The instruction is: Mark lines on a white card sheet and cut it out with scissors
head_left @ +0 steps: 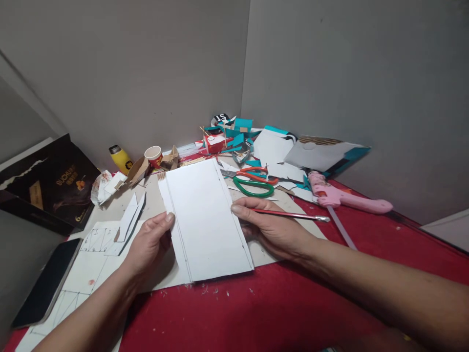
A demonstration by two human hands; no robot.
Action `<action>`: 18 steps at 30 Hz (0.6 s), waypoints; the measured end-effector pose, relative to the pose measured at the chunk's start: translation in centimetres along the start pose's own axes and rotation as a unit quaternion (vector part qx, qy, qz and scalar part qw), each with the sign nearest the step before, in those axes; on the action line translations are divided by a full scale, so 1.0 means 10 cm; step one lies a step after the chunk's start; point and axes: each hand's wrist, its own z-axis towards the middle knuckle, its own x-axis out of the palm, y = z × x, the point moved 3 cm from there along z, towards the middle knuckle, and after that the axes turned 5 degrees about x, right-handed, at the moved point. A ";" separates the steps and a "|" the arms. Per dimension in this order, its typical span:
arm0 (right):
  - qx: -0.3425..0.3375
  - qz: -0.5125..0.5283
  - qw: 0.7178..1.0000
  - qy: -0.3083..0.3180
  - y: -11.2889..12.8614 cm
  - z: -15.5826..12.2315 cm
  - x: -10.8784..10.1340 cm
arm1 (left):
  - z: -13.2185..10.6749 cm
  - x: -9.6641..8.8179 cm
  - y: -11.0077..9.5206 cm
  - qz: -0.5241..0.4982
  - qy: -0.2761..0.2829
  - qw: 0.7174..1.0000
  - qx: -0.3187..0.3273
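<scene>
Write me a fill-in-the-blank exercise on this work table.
1. The left hand and the right hand hold a card coloured ____.
2. The red pencil is in the ____ hand.
3. The glue gun beside the scissors is ____.
Missing words: white; right; pink.

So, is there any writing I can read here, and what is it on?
"SUCH", gold, on the dark box; the letters after it and the line beneath are blurred.
"ST", white, on a black scrap by the wall.
Prints on the paper cup and the yellow bottle: too small to read.
White card: ruled lines, no words.
</scene>
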 end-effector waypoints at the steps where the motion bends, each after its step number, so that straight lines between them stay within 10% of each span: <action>1: -0.001 -0.002 1.000 0.001 0.00 0.00 0.00 | 0.00 0.00 0.00 0.002 0.003 1.000 0.002; 18: -0.001 -0.056 0.998 -0.003 -0.04 0.02 0.00 | 0.04 -0.15 0.07 0.079 0.000 0.996 0.033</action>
